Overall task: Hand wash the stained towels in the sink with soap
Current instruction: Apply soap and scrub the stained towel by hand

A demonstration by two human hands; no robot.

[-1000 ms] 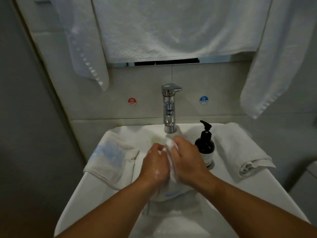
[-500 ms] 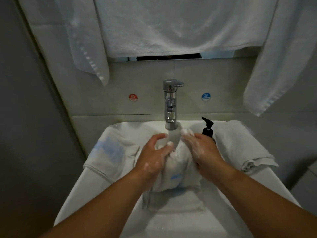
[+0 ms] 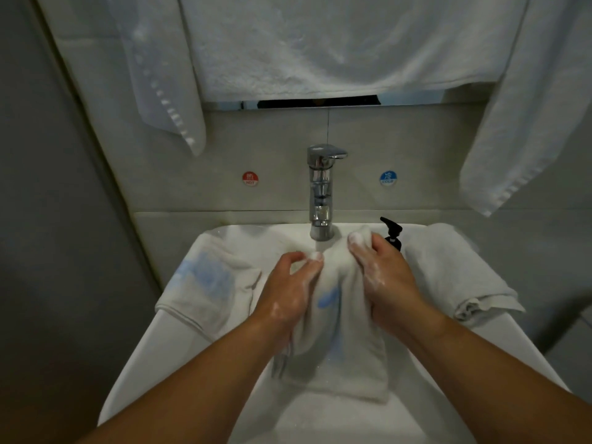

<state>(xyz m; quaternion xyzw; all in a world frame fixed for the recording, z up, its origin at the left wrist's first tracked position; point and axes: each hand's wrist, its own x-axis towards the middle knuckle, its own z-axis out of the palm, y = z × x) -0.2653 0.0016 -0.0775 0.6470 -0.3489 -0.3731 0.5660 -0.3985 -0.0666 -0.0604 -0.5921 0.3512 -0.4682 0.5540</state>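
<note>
Hanging limp in the sink (image 3: 153,363), the wet, blue-stained towel (image 3: 336,341) is held near its top by the soapy left hand (image 3: 288,293) and right hand (image 3: 384,277), fingers (image 3: 362,254) curled round bunched folds, where this soft, heavy, slippery cloth seems best gripped.
</note>
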